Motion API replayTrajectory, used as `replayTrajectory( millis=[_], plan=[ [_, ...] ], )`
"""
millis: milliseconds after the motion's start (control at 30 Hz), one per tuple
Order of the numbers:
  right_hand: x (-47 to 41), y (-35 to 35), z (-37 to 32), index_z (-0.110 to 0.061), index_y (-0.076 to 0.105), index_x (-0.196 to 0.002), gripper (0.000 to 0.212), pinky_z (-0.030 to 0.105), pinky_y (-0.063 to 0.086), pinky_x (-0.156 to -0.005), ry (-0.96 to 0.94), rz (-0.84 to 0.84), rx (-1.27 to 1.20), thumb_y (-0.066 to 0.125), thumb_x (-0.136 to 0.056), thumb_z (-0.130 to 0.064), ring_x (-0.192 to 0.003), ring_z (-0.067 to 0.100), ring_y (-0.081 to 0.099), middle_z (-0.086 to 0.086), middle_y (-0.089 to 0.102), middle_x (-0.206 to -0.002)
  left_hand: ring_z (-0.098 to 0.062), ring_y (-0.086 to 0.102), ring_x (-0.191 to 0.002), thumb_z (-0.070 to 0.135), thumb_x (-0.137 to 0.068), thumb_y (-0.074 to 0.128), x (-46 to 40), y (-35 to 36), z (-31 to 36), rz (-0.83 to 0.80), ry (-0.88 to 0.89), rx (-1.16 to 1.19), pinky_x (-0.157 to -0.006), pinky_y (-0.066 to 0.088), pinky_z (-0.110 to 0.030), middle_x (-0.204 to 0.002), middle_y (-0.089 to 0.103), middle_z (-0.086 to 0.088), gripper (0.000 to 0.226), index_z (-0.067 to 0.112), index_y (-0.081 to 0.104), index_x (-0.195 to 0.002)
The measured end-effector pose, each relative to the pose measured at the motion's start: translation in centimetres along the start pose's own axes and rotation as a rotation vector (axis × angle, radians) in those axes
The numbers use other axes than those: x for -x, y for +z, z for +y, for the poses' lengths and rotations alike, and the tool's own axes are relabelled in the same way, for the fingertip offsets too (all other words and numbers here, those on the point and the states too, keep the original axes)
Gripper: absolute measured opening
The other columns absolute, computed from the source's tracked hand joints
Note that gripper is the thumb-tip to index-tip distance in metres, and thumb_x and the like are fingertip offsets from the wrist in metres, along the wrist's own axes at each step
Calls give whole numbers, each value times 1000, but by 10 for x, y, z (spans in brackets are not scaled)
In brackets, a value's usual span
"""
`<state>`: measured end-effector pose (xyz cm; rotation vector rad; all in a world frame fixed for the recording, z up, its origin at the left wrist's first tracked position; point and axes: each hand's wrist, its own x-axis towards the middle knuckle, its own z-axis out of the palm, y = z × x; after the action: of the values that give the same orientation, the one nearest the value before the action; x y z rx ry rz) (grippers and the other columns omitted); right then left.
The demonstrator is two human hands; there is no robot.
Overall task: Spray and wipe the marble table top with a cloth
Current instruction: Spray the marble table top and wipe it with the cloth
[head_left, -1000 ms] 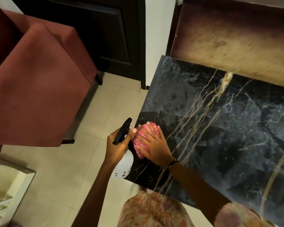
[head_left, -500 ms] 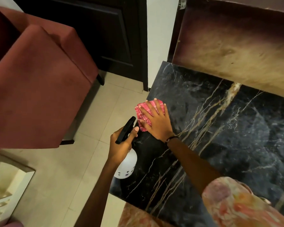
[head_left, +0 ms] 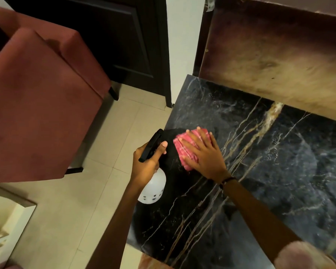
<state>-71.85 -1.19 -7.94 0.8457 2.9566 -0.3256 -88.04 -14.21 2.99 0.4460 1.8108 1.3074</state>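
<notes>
The black marble table top [head_left: 270, 171] with gold and white veins fills the right half of the view. My right hand [head_left: 204, 154] lies flat, fingers spread, on a folded pink cloth [head_left: 184, 150] pressed to the marble near its left edge. Just left of it, my left hand [head_left: 146, 164] grips a spray bottle [head_left: 152, 189] with a white body and a black trigger head, held over the table's left edge. The nozzle points up and away from me.
A dark red upholstered chair [head_left: 37, 105] stands on the tiled floor [head_left: 70, 206] to the left. A dark wooden door [head_left: 113, 39] and a white wall strip lie beyond. A brown panel [head_left: 270, 61] rises behind the table. White furniture [head_left: 2, 226] sits at the lower left.
My right hand pushed the cloth away from me along the left edge, then slid it slightly right. The left hand with the bottle stayed beside it.
</notes>
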Motion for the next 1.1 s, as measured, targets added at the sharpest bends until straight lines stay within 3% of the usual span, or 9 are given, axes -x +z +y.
replayTrajectory(
  millis=[133,267,400,500,667,800,933,1000,1100],
  plan=[
    [-72,-7,0,-29,32,-147,64,59,19,-114,113,42,-26,29,-92,-62,-144,34,21,5,33,-154,-13,35,-32,29,-85,63,-9,4,0,-7,37,-32,-40,31,-23,-69,54,-34,29,0,64,-81],
    [-93,-7,-23,-30,26,-148,67,61,14,-115,87,46,-48,7,-93,-64,-145,36,15,8,30,-155,-9,36,-31,31,-84,62,-14,10,5,-48,79,-71,-39,33,-23,-40,49,0,32,0,61,-76],
    [-39,3,-24,-28,28,-148,59,57,17,-116,-86,77,-45,25,-96,-56,-146,31,16,5,29,-156,-10,33,-32,36,-77,64,-19,16,8,-60,69,-40,-37,31,-20,-38,39,5,30,8,59,-71],
    [-6,4,10,-32,31,-147,63,55,11,-117,-122,67,25,30,-93,-65,-146,28,16,1,29,-156,-10,30,-31,36,-80,64,-24,24,12,-73,61,-18,-37,29,-20,-40,36,1,31,7,61,-72],
    [-47,-5,54,-30,30,-148,65,53,8,-118,37,93,26,30,-91,-64,-146,31,15,5,29,-156,-11,33,-33,34,-84,63,-33,34,15,-90,82,-30,-39,31,-20,-43,47,2,34,1,62,-75],
    [-114,-16,45,-28,32,-147,68,58,15,-115,158,130,-16,25,-90,-64,-144,35,22,7,32,-154,-4,41,-34,30,-85,63,-42,43,19,-99,139,-73,-42,34,-16,-47,54,7,25,7,64,-75],
    [-128,-7,14,-29,29,-148,64,58,15,-116,49,140,-5,39,-88,-50,-145,35,18,6,32,-155,-5,42,-37,33,-84,66,-51,51,23,-95,165,-78,-47,34,-18,-54,53,-8,35,-1,62,-76],
    [-109,-1,12,-26,31,-148,61,54,15,-117,-7,176,-10,40,-91,-47,-146,31,17,4,32,-154,-2,46,-37,26,-86,65,-54,57,28,-119,163,-78,-47,35,-15,-43,52,10,23,10,63,-70],
    [-70,2,32,-23,35,-145,61,54,17,-117,-35,206,-45,36,-92,-55,-145,28,19,6,34,-153,1,47,-36,19,-88,63,-59,65,36,-158,172,-76,-45,35,-8,-38,52,15,22,25,58,-67]
  ],
)
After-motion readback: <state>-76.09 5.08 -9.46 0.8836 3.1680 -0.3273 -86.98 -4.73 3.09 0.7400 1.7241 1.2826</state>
